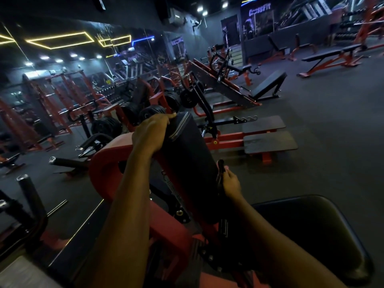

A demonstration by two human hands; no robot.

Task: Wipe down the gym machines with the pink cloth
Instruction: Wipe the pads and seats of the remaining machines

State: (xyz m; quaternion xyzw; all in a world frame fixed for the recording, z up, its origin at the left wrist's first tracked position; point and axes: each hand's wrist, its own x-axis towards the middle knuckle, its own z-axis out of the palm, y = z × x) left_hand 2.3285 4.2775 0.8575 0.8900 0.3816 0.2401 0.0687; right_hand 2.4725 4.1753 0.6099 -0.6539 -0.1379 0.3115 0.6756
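Cloth status: the pink cloth point(122, 140) looked to be the pale pink patch just beside the left wrist, draped over the red frame point(104, 165) behind the back pad point(187, 154). Light was dim, so not certain.

The left hand point(152, 129) sat on the pad's top edge, fingers point(169, 117) curled over it. Couldn't tell whether the palm also pinned the cloth. The right hand point(230, 181) was lower, at the pad's right side, fingers wrapped round a black handle point(220, 166).

Handling, my read: the cloth is light and soft with no stiffness, so it'd likely slide off painted steel if left draped. Bunch it in the palm under flat fingers rather than a fingertip pinch. The pad looked like smooth vinyl over firm foam. It should wipe easily, but the seam along the top edge would trap dirt. The handle may be an adjuster, so the pad could shift under load. Press lightly.

Surfaces: the pad was black, tilted back and slightly glossy at the edge. A black seat pad point(311, 225) was near, lower right. A spring point(170, 185) and bolts point(179, 213) were exposed under the back pad and could snag the cloth.

Room: dark, rubber-looking floor point(322, 125). Weight plates point(106, 126) sat just behind the machine, with more red machines to the left. Benches point(332, 56) were well apart on the far side, and yellow light strips point(60, 40) ran overhead. Low light overall.
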